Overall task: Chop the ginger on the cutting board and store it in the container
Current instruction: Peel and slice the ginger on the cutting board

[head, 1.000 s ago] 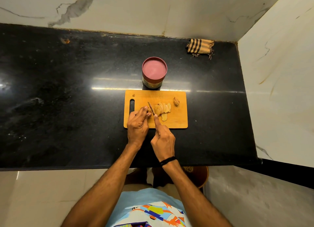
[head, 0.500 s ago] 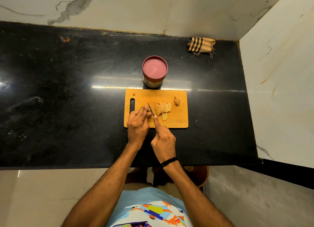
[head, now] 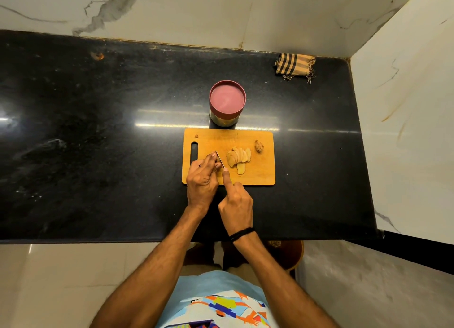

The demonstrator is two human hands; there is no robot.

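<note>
Black stone bench, set in a corner with pale marbled wall behind and to the right. A folded striped cloth lay in the far right corner, well apart from the work. A round jar with a dull red lid on stood just beyond the board's far edge, about mid-board; whether it touched the board could not be told. A brown round stool showed under the bench's near edge.

The board, orange wood, lay with its slotted handle to the left. Nothing stood between the hands and the ginger; the jar, lid shut, was the only thing close by.

Both hands sat close together at the board's near left. The left hand had fingertips bunched down, pinching a small dark stub of ginger against the board. The right hand, black band on its wrist, was wrapped round the knife, forefinger stretched along the back of the blade; the handle was hidden in the fist. The blade stood right against the stub, beside the left fingertips.

Ginger: pale yellow slices fanned and overlapping at mid-board, one lying loose nearer the person. A knobbly brown end piece sat apart, towards the far right corner of the board.
</note>
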